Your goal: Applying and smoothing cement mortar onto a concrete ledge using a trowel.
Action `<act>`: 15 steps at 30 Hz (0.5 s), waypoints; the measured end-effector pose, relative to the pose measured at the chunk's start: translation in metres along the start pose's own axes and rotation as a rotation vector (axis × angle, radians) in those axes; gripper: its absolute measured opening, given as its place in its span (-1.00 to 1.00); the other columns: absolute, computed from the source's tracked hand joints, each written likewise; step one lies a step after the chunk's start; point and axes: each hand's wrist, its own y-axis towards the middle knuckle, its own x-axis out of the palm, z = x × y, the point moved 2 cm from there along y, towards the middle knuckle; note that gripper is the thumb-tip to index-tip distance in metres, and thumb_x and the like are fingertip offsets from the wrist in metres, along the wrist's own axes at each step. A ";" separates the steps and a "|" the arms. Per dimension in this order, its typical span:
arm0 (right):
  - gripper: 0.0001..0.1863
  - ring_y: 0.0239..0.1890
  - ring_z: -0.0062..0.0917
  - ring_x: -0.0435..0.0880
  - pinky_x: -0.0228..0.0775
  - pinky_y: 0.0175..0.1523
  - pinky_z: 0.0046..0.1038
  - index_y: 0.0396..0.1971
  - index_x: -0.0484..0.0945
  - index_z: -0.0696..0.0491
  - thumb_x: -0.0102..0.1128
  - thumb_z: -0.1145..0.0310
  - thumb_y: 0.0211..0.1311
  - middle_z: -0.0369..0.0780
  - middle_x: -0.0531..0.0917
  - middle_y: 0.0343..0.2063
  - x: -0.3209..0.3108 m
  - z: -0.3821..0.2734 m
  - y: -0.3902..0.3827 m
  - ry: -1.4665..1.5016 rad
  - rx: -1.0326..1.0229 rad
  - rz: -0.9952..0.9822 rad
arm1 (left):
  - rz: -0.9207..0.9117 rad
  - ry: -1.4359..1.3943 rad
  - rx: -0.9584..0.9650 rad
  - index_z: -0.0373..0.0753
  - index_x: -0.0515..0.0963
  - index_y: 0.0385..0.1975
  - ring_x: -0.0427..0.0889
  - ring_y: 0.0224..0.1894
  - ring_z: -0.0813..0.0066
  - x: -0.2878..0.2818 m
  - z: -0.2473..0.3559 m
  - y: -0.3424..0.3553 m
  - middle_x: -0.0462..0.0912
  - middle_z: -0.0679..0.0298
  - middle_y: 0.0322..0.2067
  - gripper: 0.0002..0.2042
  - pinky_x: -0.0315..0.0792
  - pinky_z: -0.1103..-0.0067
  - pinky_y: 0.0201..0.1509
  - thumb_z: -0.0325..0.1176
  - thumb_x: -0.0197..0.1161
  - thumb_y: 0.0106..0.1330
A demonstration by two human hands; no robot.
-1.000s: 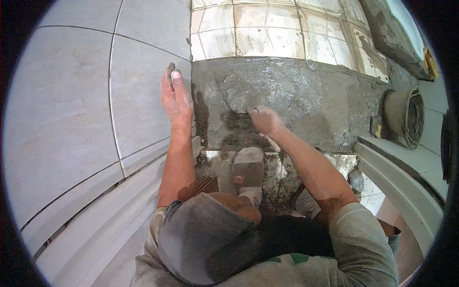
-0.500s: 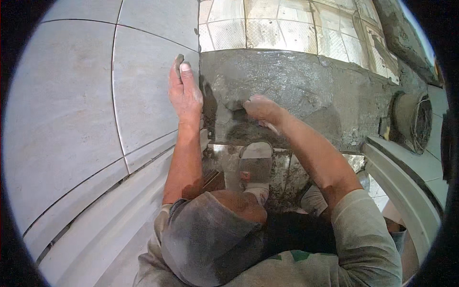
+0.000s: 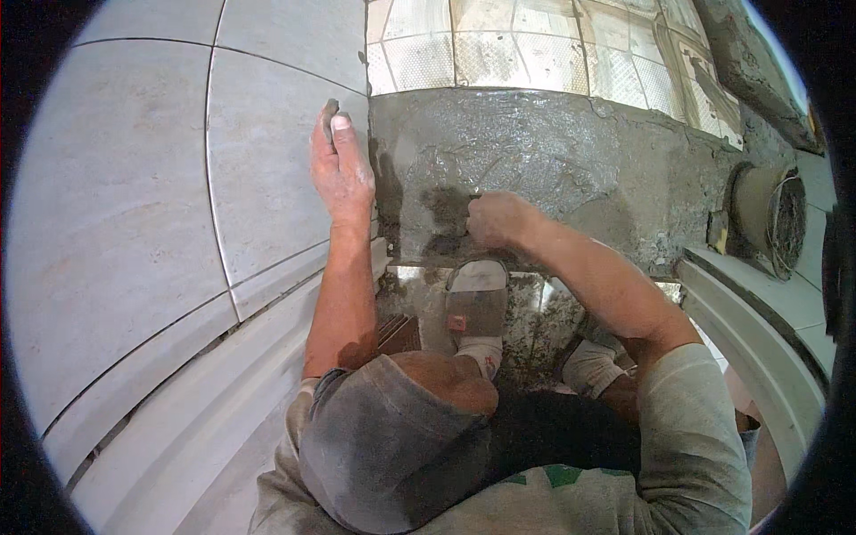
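My left hand (image 3: 342,169) rests with its fingers stretched out against the pale grey wall tile (image 3: 272,152). A grey, mortar-coloured bit shows by its fingertips; I cannot tell whether it is a coated finger or a lump. My right hand (image 3: 501,219) is closed over the wet grey mortar bed (image 3: 535,143). Its fist seems to grip a trowel (image 3: 450,207), whose dark, mortar-smeared blade points left, low over the mortar. The fist hides the handle. The mortar is wet and shiny toward the far side and duller on the right.
Old patterned tiles (image 3: 517,58) border the mortar at the far side. On the right, a round mortar-coated pipe end (image 3: 769,218) stands beside a white frame (image 3: 758,330). My sandalled foot (image 3: 477,294) is close to the mortar's near edge. White frame rails (image 3: 196,401) run along the left.
My right hand has come nearer and slightly right, drawing the trowel back toward me; the handle end that showed under the fist is now hidden. My left hand stays on the wall.
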 end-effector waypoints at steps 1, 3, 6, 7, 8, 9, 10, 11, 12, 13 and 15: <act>-0.76 -0.20 -0.28 0.64 0.52 -0.18 -0.28 -0.44 0.67 0.03 0.11 0.25 -0.04 -0.15 0.66 -0.34 -0.002 0.006 -0.010 0.120 0.037 0.065 | -0.012 0.016 0.017 -0.41 0.38 0.10 0.46 0.07 0.23 0.000 -0.001 0.001 0.48 -0.02 0.00 -0.51 0.30 0.42 0.17 -0.09 -0.09 0.42; -0.75 -0.15 -0.29 0.62 0.52 -0.17 -0.27 -0.42 0.66 0.04 0.11 0.22 0.00 -0.16 0.65 -0.32 0.004 0.020 -0.028 0.234 0.078 0.130 | -0.022 0.026 0.034 -0.41 0.36 0.12 0.46 0.07 0.31 0.002 0.000 0.002 0.49 0.02 -0.02 -0.50 0.31 0.44 0.15 -0.08 -0.11 0.44; -0.70 -0.12 -0.24 0.59 0.50 -0.14 -0.26 -0.37 0.61 0.09 0.07 0.18 0.09 -0.11 0.60 -0.30 0.013 0.024 -0.047 -0.144 -0.065 0.150 | 0.020 -0.045 0.002 -0.40 0.40 0.07 0.46 0.07 0.17 0.006 -0.002 0.002 0.48 -0.04 0.01 -0.52 0.29 0.39 0.16 -0.09 -0.07 0.39; -0.70 -0.13 -0.19 0.58 0.48 -0.13 -0.24 -0.38 0.59 0.13 0.03 0.20 0.13 -0.06 0.59 -0.31 -0.002 0.021 -0.058 0.009 0.115 0.094 | 0.021 -0.020 0.012 -0.40 0.41 0.07 0.46 0.07 0.17 0.003 -0.004 0.002 0.49 -0.04 0.00 -0.53 0.29 0.39 0.16 -0.09 -0.07 0.39; -0.70 -0.14 -0.14 0.57 0.47 -0.12 -0.21 -0.38 0.57 0.16 -0.01 0.22 0.17 -0.01 0.58 -0.31 -0.008 0.020 -0.062 0.160 0.295 0.036 | 0.022 0.005 0.022 -0.40 0.41 0.06 0.46 0.07 0.17 0.000 -0.006 0.002 0.49 -0.04 0.00 -0.53 0.29 0.39 0.16 -0.09 -0.06 0.39; -0.70 -0.14 -0.14 0.57 0.47 -0.12 -0.21 -0.38 0.57 0.16 -0.01 0.22 0.17 -0.01 0.58 -0.31 -0.005 0.029 -0.069 0.156 0.307 0.035 | 0.019 -0.006 0.020 -0.40 0.41 0.06 0.46 0.07 0.17 0.004 -0.004 0.003 0.49 -0.04 0.00 -0.53 0.29 0.39 0.16 -0.09 -0.06 0.39; -0.69 -0.16 -0.12 0.58 0.46 -0.11 -0.19 -0.37 0.56 0.19 -0.06 0.25 0.19 0.03 0.58 -0.32 0.000 0.041 -0.072 0.266 0.410 0.135 | 0.012 -0.013 0.025 -0.40 0.41 0.06 0.46 0.07 0.17 0.003 -0.002 0.004 0.49 -0.04 0.00 -0.53 0.29 0.39 0.17 -0.10 -0.06 0.39; -0.69 -0.18 -0.09 0.58 0.45 -0.10 -0.17 -0.35 0.55 0.22 -0.10 0.29 0.22 0.07 0.58 -0.33 0.005 0.049 -0.072 0.377 0.511 0.237 | 0.006 -0.019 0.031 -0.40 0.41 0.06 0.46 0.07 0.17 0.001 0.000 0.005 0.49 -0.05 0.00 -0.53 0.29 0.39 0.17 -0.10 -0.06 0.39; -0.69 -0.18 -0.09 0.58 0.45 -0.10 -0.17 -0.35 0.55 0.22 -0.10 0.29 0.22 0.07 0.58 -0.33 0.010 0.053 -0.070 0.377 0.518 0.234 | 0.001 -0.024 0.029 -0.40 0.41 0.06 0.46 0.07 0.17 0.004 -0.002 0.003 0.49 -0.05 0.00 -0.53 0.29 0.39 0.17 -0.10 -0.06 0.39; -0.68 -0.21 -0.08 0.60 0.45 -0.09 -0.16 -0.36 0.55 0.23 -0.13 0.30 0.23 0.07 0.60 -0.35 0.012 0.055 -0.066 0.338 0.417 0.315 | 0.001 -0.008 0.013 -0.40 0.41 0.06 0.46 0.07 0.17 0.006 -0.003 0.003 0.48 -0.05 0.01 -0.53 0.29 0.40 0.17 -0.10 -0.06 0.39; -0.67 -0.24 -0.07 0.61 0.44 -0.09 -0.15 -0.37 0.54 0.25 -0.16 0.31 0.24 0.07 0.61 -0.38 0.006 0.051 -0.055 0.306 0.309 0.397 | -0.002 0.018 0.002 -0.40 0.41 0.06 0.46 0.07 0.17 0.005 -0.006 0.003 0.48 -0.05 0.01 -0.53 0.29 0.40 0.17 -0.10 -0.06 0.39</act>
